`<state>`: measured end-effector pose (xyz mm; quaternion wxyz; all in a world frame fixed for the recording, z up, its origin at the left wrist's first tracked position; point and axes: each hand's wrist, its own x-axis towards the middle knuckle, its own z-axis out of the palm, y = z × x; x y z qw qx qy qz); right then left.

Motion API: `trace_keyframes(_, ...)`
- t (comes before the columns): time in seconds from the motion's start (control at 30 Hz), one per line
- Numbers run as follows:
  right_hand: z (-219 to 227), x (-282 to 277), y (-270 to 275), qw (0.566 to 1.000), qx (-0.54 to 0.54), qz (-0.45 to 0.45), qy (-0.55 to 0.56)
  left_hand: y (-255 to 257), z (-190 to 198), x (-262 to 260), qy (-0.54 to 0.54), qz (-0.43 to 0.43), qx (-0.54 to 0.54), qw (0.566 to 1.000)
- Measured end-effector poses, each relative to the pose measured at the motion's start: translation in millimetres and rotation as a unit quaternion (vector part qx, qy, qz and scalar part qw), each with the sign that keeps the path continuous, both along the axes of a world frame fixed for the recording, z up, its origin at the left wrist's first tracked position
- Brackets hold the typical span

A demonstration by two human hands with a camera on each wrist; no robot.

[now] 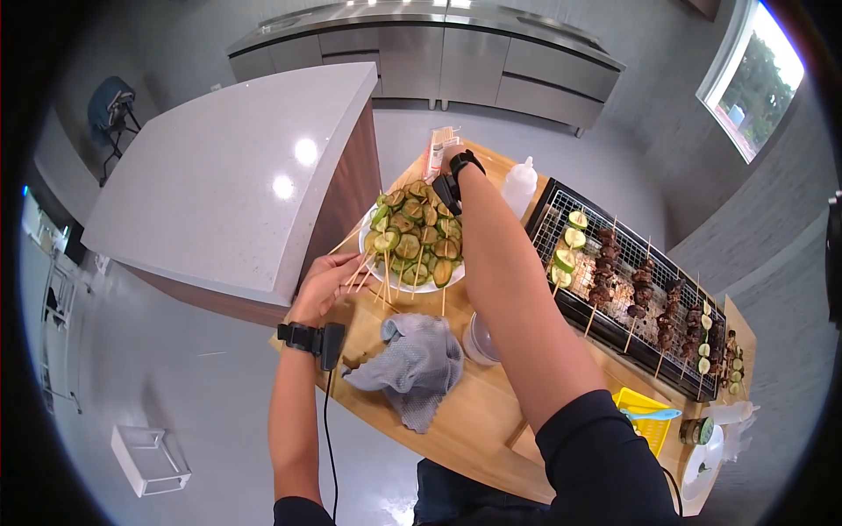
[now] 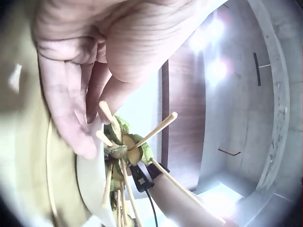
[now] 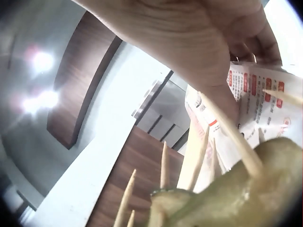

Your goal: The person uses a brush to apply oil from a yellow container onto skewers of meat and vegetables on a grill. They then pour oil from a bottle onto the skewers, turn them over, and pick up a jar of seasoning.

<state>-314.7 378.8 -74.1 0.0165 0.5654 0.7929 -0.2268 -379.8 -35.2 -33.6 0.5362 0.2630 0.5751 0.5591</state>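
Note:
A white plate (image 1: 449, 282) heaped with zucchini-slice skewers (image 1: 408, 245) sits at the table's far left corner. My left hand (image 1: 333, 279) grips the plate's near left rim, beside the protruding sticks; in the left wrist view its fingers lie along the outside of the rim. Reaching past the heap, my right hand (image 3: 199, 52) holds a printed plastic packet of bamboo skewers (image 1: 436, 151). Its thumb lies on the near face of the packet in the right wrist view, and the other fingers are partly hidden behind it. A zucchini slice (image 3: 236, 189) shows close below.
A grey cloth (image 1: 412, 364) lies in front of the plate, beside a clear container (image 1: 481, 340). On the right stands a grill (image 1: 561, 302) with meat and zucchini skewers. A white squeeze bottle (image 1: 520, 186), a yellow basket (image 1: 649, 430) and a white counter (image 1: 228, 175) surround this area.

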Motion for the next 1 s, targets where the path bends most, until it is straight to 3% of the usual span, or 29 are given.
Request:
trace_keyframes(0.03, -0.1, -0.3, 5.1, 0.985, 0.029, 0.123, -0.115, 1.0, 0.1, 0.0, 0.001, 0.000, 0.000, 1.000)
trace_keyframes(0.07, 0.5, 0.4, 10.9, 0.969, 0.025, 0.179, -0.168, 1.6, -0.5, 1.0, 0.005, 0.006, -0.002, 1.000)
trace_keyframes(0.1, -13.5, -2.8, 23.4, 0.969, 0.024, 0.179, -0.169, 1.8, -1.0, 2.9, 0.010, 0.012, -0.006, 1.000)
trace_keyframes(0.17, -50.6, -17.2, 56.7, 1.000, -0.005, -0.012, 0.027, 3.6, 2.8, 7.0, 0.016, 0.011, -0.007, 1.000)
trace_keyframes(0.2, 28.0, 13.3, -28.7, 0.972, -0.044, -0.180, 0.146, 3.6, 4.5, 9.1, 0.022, 0.009, -0.009, 1.000)
trace_keyframes(0.6, 33.3, 8.9, 9.3, 0.978, 0.086, -0.113, 0.152, 3.0, 12.6, 16.9, 0.051, 0.016, -0.008, 0.999)
trace_keyframes(0.7, 70.0, 22.0, 15.7, 0.982, 0.114, -0.071, 0.135, 0.6, 12.9, 20.2, 0.034, 0.040, -0.001, 0.999)
trace_keyframes(0.77, 74.9, 7.3, 48.3, 0.978, 0.151, -0.054, 0.135, 0.8, 11.4, 19.4, 0.030, 0.043, 0.003, 0.999)
trace_keyframes(0.8, 108.3, 13.1, 17.2, 0.966, 0.103, -0.116, 0.206, 3.6, 10.2, 18.4, 0.026, 0.046, 0.011, 0.999)
trace_keyframes(0.83, 143.0, 27.0, 7.4, 0.958, 0.224, 0.157, -0.083, 6.1, 9.0, 18.3, 0.024, 0.045, 0.009, 0.999)
trace_keyframes(1.0, 200.7, 59.7, -7.8, 0.941, 0.275, 0.197, 0.028, 28.0, 4.6, 10.3, 0.036, 0.030, 0.037, 0.998)
